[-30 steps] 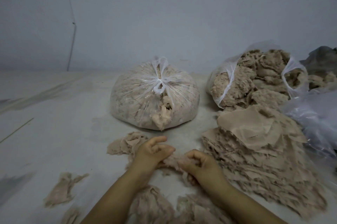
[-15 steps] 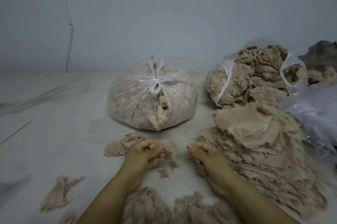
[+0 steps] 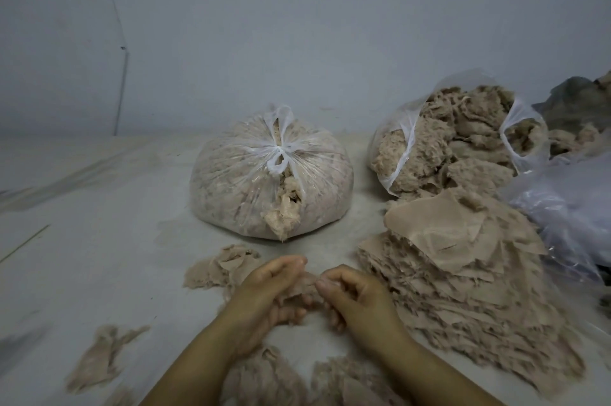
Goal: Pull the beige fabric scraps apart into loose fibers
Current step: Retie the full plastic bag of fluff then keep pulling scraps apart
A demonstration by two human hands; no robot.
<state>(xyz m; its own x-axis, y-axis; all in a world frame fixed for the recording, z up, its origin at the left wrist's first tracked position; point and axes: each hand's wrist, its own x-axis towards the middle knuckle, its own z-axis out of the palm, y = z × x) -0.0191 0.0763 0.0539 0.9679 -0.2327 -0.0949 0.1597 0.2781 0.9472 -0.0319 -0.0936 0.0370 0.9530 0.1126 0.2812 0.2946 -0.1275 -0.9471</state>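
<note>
My left hand (image 3: 264, 293) and my right hand (image 3: 357, 300) meet low in the middle of the view, fingers curled, both pinching one small beige fabric scrap (image 3: 302, 286) that is partly hidden between them. A tall stack of flat beige scraps (image 3: 456, 266) lies just right of my right hand. Loose pulled fibers (image 3: 291, 379) lie in clumps under my forearms. A small heap of scraps (image 3: 221, 265) sits just beyond my left hand.
A tied clear bag of fibers (image 3: 264, 174) stands ahead on the pale floor. An open bag heaped with fibers (image 3: 456, 141) stands at the back right, with crumpled plastic (image 3: 568, 207) beside it. A stray clump (image 3: 99, 356) lies at the lower left. A grey wall closes the back.
Half a second ago my hands were spread apart, each with a piece. Now they have come back together on one scrap between them.
</note>
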